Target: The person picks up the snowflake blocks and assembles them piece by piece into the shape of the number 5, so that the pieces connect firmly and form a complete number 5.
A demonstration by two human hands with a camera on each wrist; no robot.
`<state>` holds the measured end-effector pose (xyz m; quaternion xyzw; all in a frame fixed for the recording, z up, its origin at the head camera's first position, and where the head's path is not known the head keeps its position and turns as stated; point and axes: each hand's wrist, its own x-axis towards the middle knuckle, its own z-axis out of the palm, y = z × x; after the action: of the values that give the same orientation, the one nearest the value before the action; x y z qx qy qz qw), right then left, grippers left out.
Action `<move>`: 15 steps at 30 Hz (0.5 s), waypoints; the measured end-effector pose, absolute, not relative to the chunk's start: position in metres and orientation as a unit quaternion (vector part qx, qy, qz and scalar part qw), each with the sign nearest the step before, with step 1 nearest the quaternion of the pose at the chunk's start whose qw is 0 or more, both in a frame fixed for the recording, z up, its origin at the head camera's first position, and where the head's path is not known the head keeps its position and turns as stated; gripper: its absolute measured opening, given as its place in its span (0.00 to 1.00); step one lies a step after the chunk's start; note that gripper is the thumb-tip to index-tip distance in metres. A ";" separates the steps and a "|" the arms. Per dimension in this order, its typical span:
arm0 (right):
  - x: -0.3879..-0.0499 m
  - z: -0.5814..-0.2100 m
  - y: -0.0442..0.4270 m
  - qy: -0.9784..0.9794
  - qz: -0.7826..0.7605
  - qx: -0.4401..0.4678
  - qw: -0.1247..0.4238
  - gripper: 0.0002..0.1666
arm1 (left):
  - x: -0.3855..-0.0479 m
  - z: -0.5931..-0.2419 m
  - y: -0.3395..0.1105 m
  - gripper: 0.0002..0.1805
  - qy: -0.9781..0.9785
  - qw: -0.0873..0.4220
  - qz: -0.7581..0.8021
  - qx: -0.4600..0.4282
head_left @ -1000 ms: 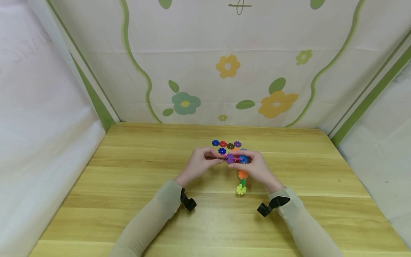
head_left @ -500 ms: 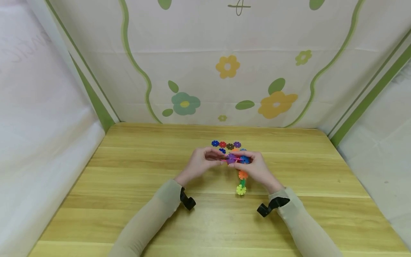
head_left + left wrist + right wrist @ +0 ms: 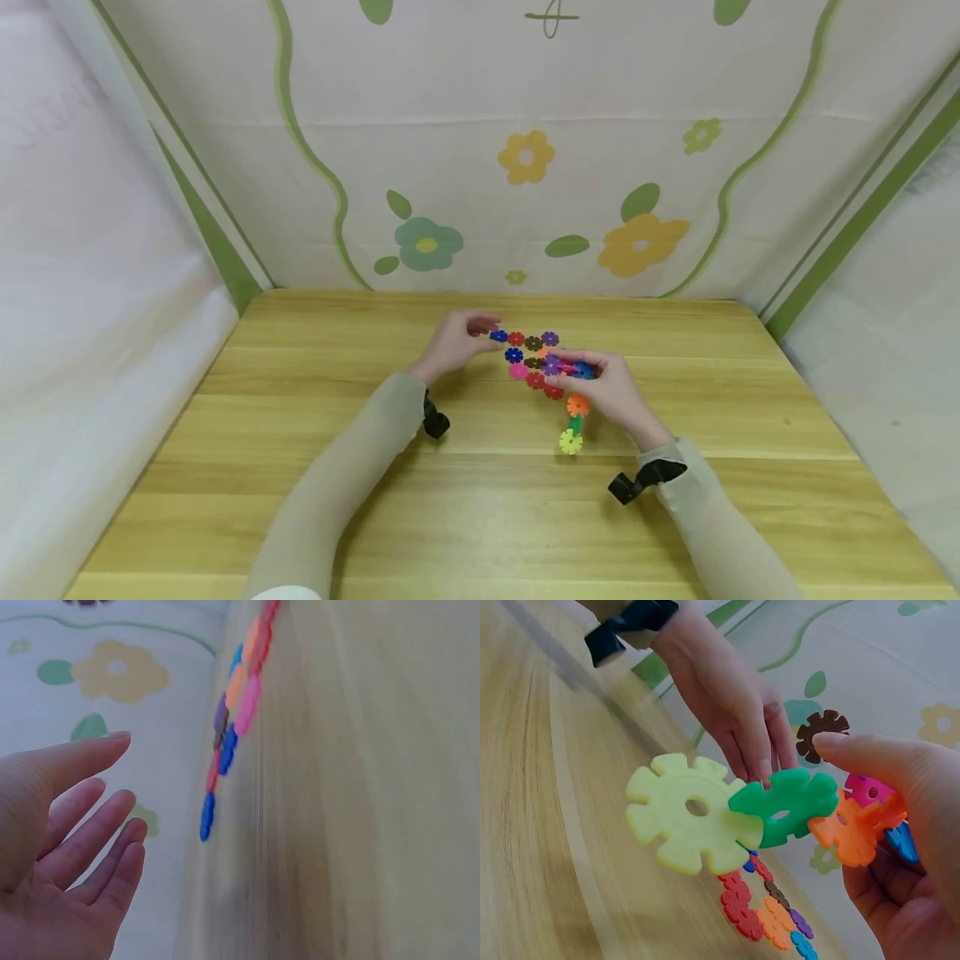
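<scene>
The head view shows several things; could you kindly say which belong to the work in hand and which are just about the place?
In the work, probably:
joined discs in the right hand
flat discs near the left hand

Just surroundings:
table
flowered sheet
wrist cameras

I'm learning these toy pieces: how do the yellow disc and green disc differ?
The yellow disc is an end piece; the green disc sits between it and an orange disc. In the head view, the yellow disc shows its broad face, the green disc a narrower side. Both are notched, with centre holes.
</scene>
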<state>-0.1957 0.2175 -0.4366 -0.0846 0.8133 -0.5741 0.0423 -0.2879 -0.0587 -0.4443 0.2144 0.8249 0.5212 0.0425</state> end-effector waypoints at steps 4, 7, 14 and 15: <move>-0.194 -0.436 0.217 0.810 -0.578 -0.088 0.042 0.30 | -0.302 -0.449 -0.056 0.26 0.838 0.053 0.507 0.194; -0.194 -0.436 0.217 0.809 -0.580 -0.090 0.038 0.30 | -0.307 -0.452 -0.053 0.29 0.846 0.069 0.498 0.180; -0.194 -0.439 0.219 0.811 -0.578 -0.082 0.039 0.31 | -0.314 -0.459 -0.044 0.28 0.866 0.104 0.464 0.157; -0.193 -0.439 0.219 0.812 -0.577 -0.084 0.038 0.31 | -0.315 -0.460 -0.043 0.27 0.867 0.106 0.462 0.153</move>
<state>-0.1935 0.2189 -0.4391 -0.0840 0.8117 -0.5768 0.0376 -0.3148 -0.0431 -0.4597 0.1532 0.8668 0.4625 0.1059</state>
